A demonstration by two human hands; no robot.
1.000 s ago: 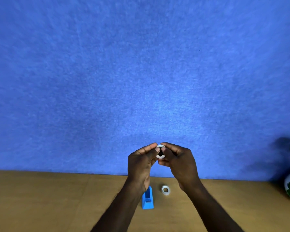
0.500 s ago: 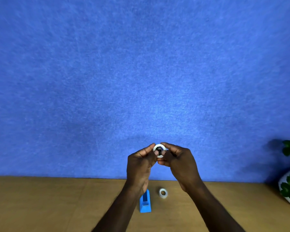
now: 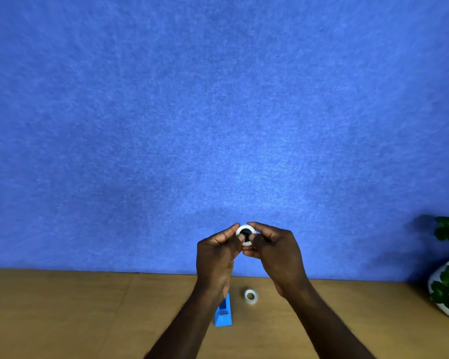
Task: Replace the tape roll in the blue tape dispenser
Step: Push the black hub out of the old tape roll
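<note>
Though held close, unlabelled tape roll (image 3: 246,234)

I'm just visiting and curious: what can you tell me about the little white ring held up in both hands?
The tape roll is a small white ring with a dark core in its middle. It is held in the air before the blue wall, its flat face toward the camera, pinched between the fingertips of the left hand and right hand.

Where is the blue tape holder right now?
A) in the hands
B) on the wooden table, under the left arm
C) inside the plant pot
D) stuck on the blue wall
B: the blue tape holder stands on the wooden table, partly behind the left wrist, while both hands, left and right, hold a white tape roll up high.
</note>
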